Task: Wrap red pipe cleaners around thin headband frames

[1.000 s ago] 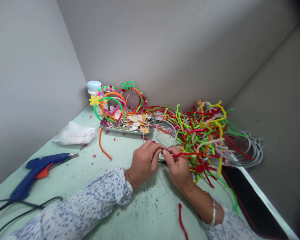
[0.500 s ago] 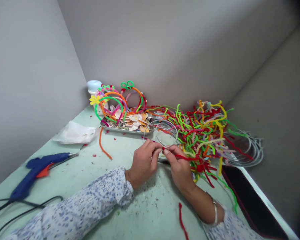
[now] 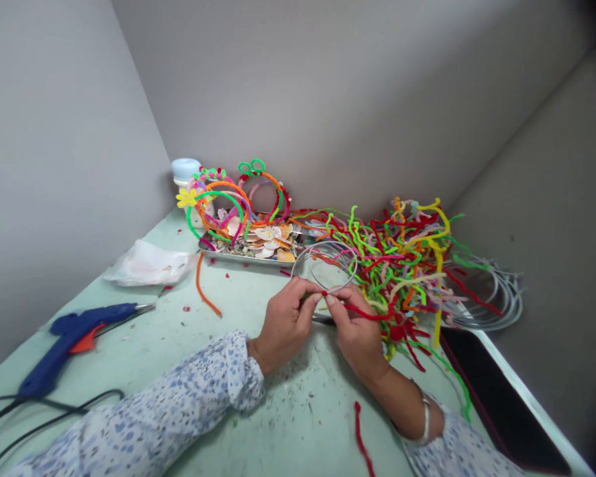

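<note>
Tabletop (image 3: 248,291) of pale green, scattered with dark specks and red bits of fuzz, spreads beneath both hands, and plain gray walls (image 3: 328,99) close in beyond it. A blue hot glue gun (image 3: 87,319) lies well to the left of the hands, with a crumpled white plastic bag (image 3: 149,265) past it. Ahead of the fingers, a metal tray (image 3: 248,261) carries shells, with fuzzy headbands standing at its left and back. A tangled heap of colorful pipe cleaners (image 3: 392,258) fills the space just beyond and right of the right hand.

Both forearms reach in from the near edge, wrists bent inward, so that the fingertips almost meet. The left hand (image 3: 283,324) is closed in a narrow pinch on a gray wire hoop (image 3: 356,265), which rises just beyond the fingertips. The right hand (image 3: 360,338), thumb uppermost, pinches a red pipe cleaner (image 3: 362,311) against that wire; its free length trails rightward over the fingers.
</note>
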`<state>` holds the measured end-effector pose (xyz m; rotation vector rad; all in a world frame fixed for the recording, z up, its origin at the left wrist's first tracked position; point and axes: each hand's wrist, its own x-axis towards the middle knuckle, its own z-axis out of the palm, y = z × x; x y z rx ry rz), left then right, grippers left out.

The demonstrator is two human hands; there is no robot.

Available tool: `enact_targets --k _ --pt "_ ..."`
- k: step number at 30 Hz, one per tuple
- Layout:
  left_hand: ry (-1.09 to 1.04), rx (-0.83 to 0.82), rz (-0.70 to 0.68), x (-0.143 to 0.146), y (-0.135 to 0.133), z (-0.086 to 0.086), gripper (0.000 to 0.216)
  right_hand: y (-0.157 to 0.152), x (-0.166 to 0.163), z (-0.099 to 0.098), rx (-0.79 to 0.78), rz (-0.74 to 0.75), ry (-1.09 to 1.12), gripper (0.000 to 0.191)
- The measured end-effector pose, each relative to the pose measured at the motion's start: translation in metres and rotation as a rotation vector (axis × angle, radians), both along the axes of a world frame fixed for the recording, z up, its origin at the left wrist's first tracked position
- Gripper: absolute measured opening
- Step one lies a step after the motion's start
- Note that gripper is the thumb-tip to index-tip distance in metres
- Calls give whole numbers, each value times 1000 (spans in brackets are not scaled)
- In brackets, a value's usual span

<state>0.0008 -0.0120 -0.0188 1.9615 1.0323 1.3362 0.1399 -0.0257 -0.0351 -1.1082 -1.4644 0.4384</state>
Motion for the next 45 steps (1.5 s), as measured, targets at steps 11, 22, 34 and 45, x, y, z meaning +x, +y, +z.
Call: enact_targets --k 11,22,34,45 --pt "-49 -191 -61 -1 2 -2 16 3 4 -2 26 4 -31 8" --pt "-106 -307 -217 -6 9 0 16 7 15 -3 100 39 -116 8" --pt "-218 -466 -442 -9 21 -2 18 10 20 -5 82 120 -94 11" --pt "-235 -460 -469 -10 21 -5 21 13 21 -9 -14 200 28 9"
